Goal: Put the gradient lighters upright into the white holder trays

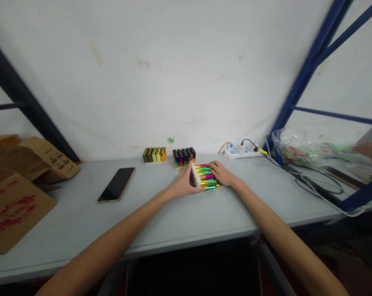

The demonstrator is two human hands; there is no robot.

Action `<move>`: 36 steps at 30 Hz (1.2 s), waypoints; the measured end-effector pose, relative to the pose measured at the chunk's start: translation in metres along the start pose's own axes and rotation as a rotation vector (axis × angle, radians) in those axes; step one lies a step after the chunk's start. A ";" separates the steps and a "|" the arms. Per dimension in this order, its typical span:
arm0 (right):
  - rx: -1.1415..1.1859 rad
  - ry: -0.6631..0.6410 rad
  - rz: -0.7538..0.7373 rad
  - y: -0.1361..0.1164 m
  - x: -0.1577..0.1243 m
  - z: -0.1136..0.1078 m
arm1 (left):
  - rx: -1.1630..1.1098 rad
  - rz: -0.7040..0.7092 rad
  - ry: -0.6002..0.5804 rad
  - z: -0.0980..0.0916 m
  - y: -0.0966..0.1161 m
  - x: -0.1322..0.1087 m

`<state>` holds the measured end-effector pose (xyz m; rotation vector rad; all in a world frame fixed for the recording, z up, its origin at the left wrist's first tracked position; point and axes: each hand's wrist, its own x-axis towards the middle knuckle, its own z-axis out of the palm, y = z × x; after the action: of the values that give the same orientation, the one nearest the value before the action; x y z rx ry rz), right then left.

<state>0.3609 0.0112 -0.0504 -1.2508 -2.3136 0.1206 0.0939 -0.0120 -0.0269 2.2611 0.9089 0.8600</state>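
Reaching over the near edge of the table [81,230], the left hand [182,185] curls its grip round a white holder [194,176] while the right hand [222,173], fingers spread flat, steadies the rainbow lighters [208,177] lying mid-table beside it, seemingly squaring them, needing even pressure next.

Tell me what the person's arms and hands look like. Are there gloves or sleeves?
No gloves: the left hand and the right hand are bare. The left forearm and right forearm are bare too, with no sleeves, watch or bracelet showing. Rings are too small to tell.
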 end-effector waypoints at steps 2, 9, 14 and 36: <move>-0.007 0.016 0.008 0.000 -0.003 -0.003 | -0.002 0.011 0.004 0.001 -0.002 0.001; 0.009 0.018 0.017 -0.003 -0.007 -0.017 | 0.005 -0.012 0.003 0.000 -0.002 0.000; 0.013 0.019 0.068 -0.007 -0.002 -0.024 | 0.027 -0.028 -0.003 -0.001 0.000 -0.001; 0.147 -0.043 -0.040 -0.067 0.018 0.001 | -0.009 0.041 0.004 0.001 -0.001 0.001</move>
<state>0.3015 -0.0123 -0.0240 -1.1381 -2.3189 0.3010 0.0943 -0.0107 -0.0281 2.2782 0.8620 0.8850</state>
